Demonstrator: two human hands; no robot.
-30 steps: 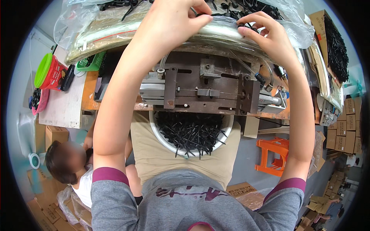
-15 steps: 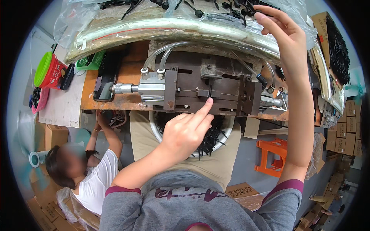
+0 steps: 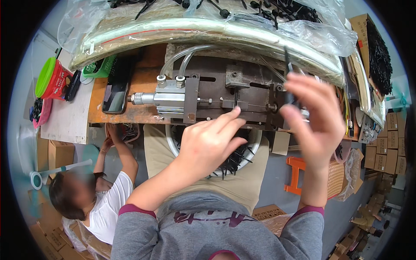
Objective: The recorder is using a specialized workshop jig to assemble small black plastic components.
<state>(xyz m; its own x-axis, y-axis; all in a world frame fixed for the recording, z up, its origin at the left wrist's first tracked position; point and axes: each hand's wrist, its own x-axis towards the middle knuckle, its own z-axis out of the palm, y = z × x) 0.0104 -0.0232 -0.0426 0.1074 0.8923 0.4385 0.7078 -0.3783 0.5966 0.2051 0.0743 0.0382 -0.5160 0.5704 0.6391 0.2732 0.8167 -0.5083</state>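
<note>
My left hand (image 3: 207, 141) reaches over the front of a dark metal fixture (image 3: 212, 89). Its fingers are stretched out, and the index fingertip is at the near end of a thin black part (image 3: 236, 100) lying across the fixture's small central block. At the fixture's right end, my right hand (image 3: 316, 115), smeared by motion, pinches a thin black plastic piece (image 3: 287, 58) that points up and away. A silver air cylinder (image 3: 170, 97) with clear hoses is mounted on the fixture's left side.
Plastic-covered padding (image 3: 208, 32) carries loose black parts (image 3: 223, 13) along the back. Between my knees sits a white tub (image 3: 172, 145) of black pieces (image 3: 234, 162). A phone (image 3: 116, 95) lies left, near a red bucket (image 3: 56, 82). Another person (image 3: 108, 203) sits at lower left.
My right hand has come down from the parts pile toward the fixture's right end, bringing a thin black piece. My left thumb has spread out. The left cylinder's rod now extends further inward.
</note>
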